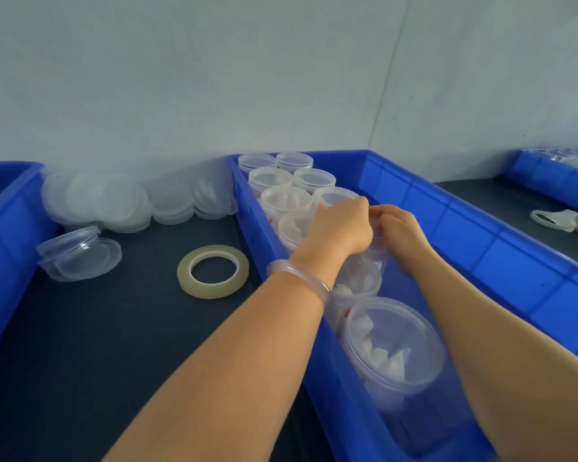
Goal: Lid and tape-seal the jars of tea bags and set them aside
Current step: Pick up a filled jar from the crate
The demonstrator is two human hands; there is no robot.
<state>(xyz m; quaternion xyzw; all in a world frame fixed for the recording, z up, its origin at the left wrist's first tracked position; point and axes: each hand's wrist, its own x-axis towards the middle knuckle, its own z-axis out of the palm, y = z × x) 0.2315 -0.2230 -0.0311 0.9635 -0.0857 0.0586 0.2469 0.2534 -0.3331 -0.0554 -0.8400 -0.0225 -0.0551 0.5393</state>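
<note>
Both forearms reach forward into the blue crate. Our left hand and right hand sit knuckles-up, fingers curled, fingertips nearly meeting. They grip one clear jar between them. It is blurred: long axis looks roughly vertical, mouth hidden. The tape roll lies flat on the table, left of the crate.

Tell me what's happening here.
A person is working over a blue bin that holds a row of clear jars of tea bags. The left hand and right hand are curled on one jar mid-row; whether they are lidding or taping it is unclear. The tape roll lies on the table left of the bin, with stacks of loose lids behind it.
</note>
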